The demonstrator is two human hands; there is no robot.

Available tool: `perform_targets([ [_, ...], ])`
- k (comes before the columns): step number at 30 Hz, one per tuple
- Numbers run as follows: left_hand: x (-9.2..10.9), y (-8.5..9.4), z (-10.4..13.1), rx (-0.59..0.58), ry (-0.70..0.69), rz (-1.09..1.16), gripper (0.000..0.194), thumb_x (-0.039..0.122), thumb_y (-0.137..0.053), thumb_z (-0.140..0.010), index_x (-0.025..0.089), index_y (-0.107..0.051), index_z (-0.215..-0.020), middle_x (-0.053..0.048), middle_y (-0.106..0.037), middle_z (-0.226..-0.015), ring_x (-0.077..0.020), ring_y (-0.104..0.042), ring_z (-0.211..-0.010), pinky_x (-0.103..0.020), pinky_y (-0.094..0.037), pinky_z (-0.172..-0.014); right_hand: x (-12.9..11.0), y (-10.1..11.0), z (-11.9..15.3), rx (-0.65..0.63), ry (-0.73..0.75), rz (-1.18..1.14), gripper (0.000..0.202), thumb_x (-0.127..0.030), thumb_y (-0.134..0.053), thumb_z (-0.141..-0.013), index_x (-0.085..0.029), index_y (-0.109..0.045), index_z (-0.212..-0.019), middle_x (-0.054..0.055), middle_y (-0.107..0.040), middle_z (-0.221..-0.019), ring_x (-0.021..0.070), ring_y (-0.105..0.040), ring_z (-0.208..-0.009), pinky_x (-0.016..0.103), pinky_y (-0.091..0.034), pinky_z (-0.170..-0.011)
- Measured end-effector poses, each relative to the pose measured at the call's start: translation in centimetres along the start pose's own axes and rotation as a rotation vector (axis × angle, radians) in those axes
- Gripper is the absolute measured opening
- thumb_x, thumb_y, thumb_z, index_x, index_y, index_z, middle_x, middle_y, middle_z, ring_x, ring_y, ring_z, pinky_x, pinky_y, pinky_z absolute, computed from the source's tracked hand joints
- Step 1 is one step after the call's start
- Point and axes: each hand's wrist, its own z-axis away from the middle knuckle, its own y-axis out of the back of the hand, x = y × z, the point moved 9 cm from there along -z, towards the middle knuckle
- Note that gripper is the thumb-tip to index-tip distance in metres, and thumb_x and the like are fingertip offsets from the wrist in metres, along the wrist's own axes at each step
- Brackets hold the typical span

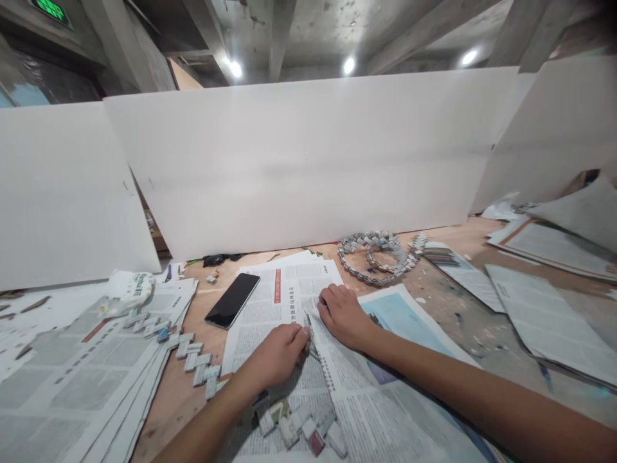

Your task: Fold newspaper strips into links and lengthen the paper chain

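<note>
My left hand (282, 352) is closed, thumb and fingers pinched at a crease in the newspaper (361, 399); a thin dark edge shows by the fingertips, too small to name. Just to the right, my right hand (343, 314) rests on the same newspaper with its fingers curled, and what they hold, if anything, is hidden. Below my left hand, folded paper pieces (301, 427) lie on the sheet near the front edge. A zigzag chain of folded paper (195, 357) runs left of my left forearm. The black phone (233, 300) lies beyond my left hand, partly on the newspaper.
A coiled woven paper chain (378, 257) sits at the back by the white partition (308, 167). Stacked newspapers (91, 379) and a crumpled white bag (130, 288) are at the left. Loose sheets (554, 321) cover the right of the wooden table (161, 411).
</note>
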Motion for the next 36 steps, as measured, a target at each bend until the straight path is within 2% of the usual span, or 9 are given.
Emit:
perform_targets([
  [4,0.2,-0.3,0.3,-0.043,-0.011,-0.001,0.041,0.049,-0.031,-0.095,0.022,-0.04,-0.065,0.003,-0.046,-0.058,-0.0136,-0.042,-0.055,-0.026,-0.033,-0.056,-0.1,0.1,0.3,0.036,0.001,-0.011,0.016,-0.025,-0.043,-0.098,-0.017,-0.057,-0.094,0.009,-0.058,-0.098,0.0239,-0.048,-0.092,0.035,-0.029,-0.083],
  [14,0.2,0.6,1.5,-0.076,-0.019,0.021,0.041,0.051,-0.034,-0.095,0.022,-0.038,-0.066,0.004,-0.041,-0.061,-0.013,-0.039,-0.057,-0.025,-0.032,-0.055,-0.1,0.3,0.5,0.071,0.01,-0.018,0.01,-0.022,-0.048,-0.093,-0.017,-0.057,-0.091,0.008,-0.056,-0.095,0.0237,-0.046,-0.09,0.035,-0.029,-0.081],
  [20,0.3,-1.1,1.2,-0.111,0.014,0.067,0.042,0.052,-0.031,-0.095,0.022,-0.036,-0.066,0.004,-0.042,-0.058,-0.0111,-0.038,-0.051,-0.024,-0.032,-0.052,-0.2,0.4,0.6,0.08,0.006,-0.014,0.009,-0.022,-0.049,-0.092,-0.017,-0.056,-0.091,0.009,-0.056,-0.095,0.024,-0.046,-0.09,0.035,-0.029,-0.082],
  [24,0.8,-1.9,1.5,-0.131,-0.002,0.035,0.042,0.053,-0.031,-0.094,0.022,-0.036,-0.067,0.003,-0.044,-0.062,-0.0123,-0.041,-0.056,-0.025,-0.033,-0.052,-0.3,0.6,0.7,0.086,0.009,-0.008,0.009,-0.021,-0.048,-0.092,-0.017,-0.057,-0.092,0.009,-0.057,-0.095,0.0242,-0.046,-0.091,0.035,-0.03,-0.082],
  [30,1.0,-1.2,2.7,-0.129,-0.036,-0.038,0.044,0.054,-0.032,-0.094,0.022,-0.039,-0.066,0.002,-0.044,-0.063,-0.0138,-0.041,-0.06,-0.026,-0.035,-0.057,-0.4,0.8,0.9,0.094,0.019,0.008,0.01,-0.021,-0.048,-0.092,-0.017,-0.057,-0.094,0.009,-0.057,-0.096,0.0243,-0.046,-0.091,0.035,-0.03,-0.081],
  [36,1.0,-0.5,3.9,-0.122,-0.014,-0.068,0.042,0.052,-0.033,-0.093,0.022,-0.039,-0.065,0.003,-0.043,-0.061,-0.0137,-0.04,-0.056,-0.026,-0.032,-0.054,-0.6,0.9,1.0,0.099,0.028,0.019,0.01,-0.021,-0.048,-0.091,-0.016,-0.057,-0.093,0.01,-0.058,-0.095,0.0244,-0.047,-0.091,0.035,-0.03,-0.082],
])
